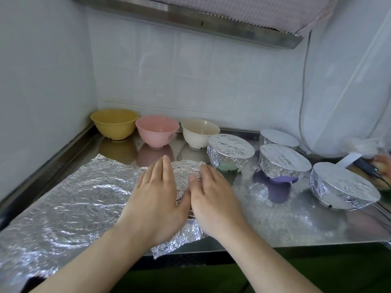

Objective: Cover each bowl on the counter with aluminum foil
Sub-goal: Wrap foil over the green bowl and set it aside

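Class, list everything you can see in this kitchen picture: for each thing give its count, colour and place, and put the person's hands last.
Uncovered bowls: 3, yellow, pink, cream, in a row along the back wall.
Foil-covered bowls: 4, silver, on the right of the counter.
Bowl being covered: 1, silver foil over it, centre, under the hands.
Foil sheet: 1, silver, crinkled, spread flat on the left.
Counter: 1, steel.
Cable: 1, grey, on the right wall.
Left hand: 1, flat on the foil.
Right hand: 1, flat on the foil.
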The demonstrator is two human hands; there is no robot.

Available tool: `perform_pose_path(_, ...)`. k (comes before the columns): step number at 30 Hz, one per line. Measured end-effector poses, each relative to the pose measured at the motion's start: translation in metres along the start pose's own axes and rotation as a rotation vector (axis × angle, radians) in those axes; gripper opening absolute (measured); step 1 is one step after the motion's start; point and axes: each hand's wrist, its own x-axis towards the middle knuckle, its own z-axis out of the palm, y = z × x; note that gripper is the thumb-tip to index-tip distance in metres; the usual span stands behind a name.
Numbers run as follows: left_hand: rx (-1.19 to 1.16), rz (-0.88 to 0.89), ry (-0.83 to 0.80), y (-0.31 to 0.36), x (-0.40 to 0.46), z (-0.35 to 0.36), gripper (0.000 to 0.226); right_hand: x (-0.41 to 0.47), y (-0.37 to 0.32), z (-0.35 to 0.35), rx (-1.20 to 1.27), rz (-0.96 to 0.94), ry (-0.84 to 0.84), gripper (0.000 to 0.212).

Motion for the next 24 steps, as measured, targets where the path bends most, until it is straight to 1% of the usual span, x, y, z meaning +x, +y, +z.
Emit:
perform_pose_path(1,0.042,-0.001,0.014,0.003,-0.002,0.0,0.098,0.001,0.001,0.0,-0.007,0.004,0.016,0.062)
perform_pose_path(3,0.064,-0.022,-0.001,0.009,-0.007,0.001,0.098,0.001,0.002,-0.004,0.036,0.023,-0.006,0.06)
perform_pose_path(6,0.033,-0.035,-0.059,0.009,-0.007,0.003,0.109,0.001,-0.001,-0.017,0.047,0.043,-0.081,0.057)
perform_pose_path(8,0.003,-0.017,-0.068,0.005,-0.004,0.003,0.113,0.011,-0.003,-0.024,-0.003,0.002,-0.092,0.053)
perform_pose_path(10,-0.028,0.012,-0.064,0.002,-0.002,0.003,0.113,0.024,-0.005,-0.026,-0.007,-0.067,-0.143,0.052)
perform_pose_path(13,-0.062,0.056,-0.056,-0.004,0.0,-0.001,0.107,0.037,-0.003,-0.02,-0.041,-0.146,-0.232,0.053)
perform_pose_path(16,-0.005,0.063,0.003,-0.004,0.001,-0.004,0.096,0.038,0.0,-0.01,-0.088,-0.164,-0.183,0.058)
perform_pose_path(19,0.013,0.065,0.041,0.005,0.0,0.004,0.088,0.04,0.0,-0.004,-0.148,-0.169,-0.16,0.073)
perform_pose_path(20,0.008,0.058,0.035,0.006,-0.001,0.007,0.088,0.041,0.0,-0.005,-0.13,-0.157,-0.166,0.071)
perform_pose_path(23,-0.02,0.054,0.007,0.003,-0.001,0.013,0.093,0.04,-0.001,-0.016,-0.052,-0.104,-0.217,0.05)
perform_pose_path(24,-0.04,0.06,0.001,0.001,0.0,0.013,0.094,0.037,-0.001,-0.019,-0.031,-0.076,-0.22,0.049)
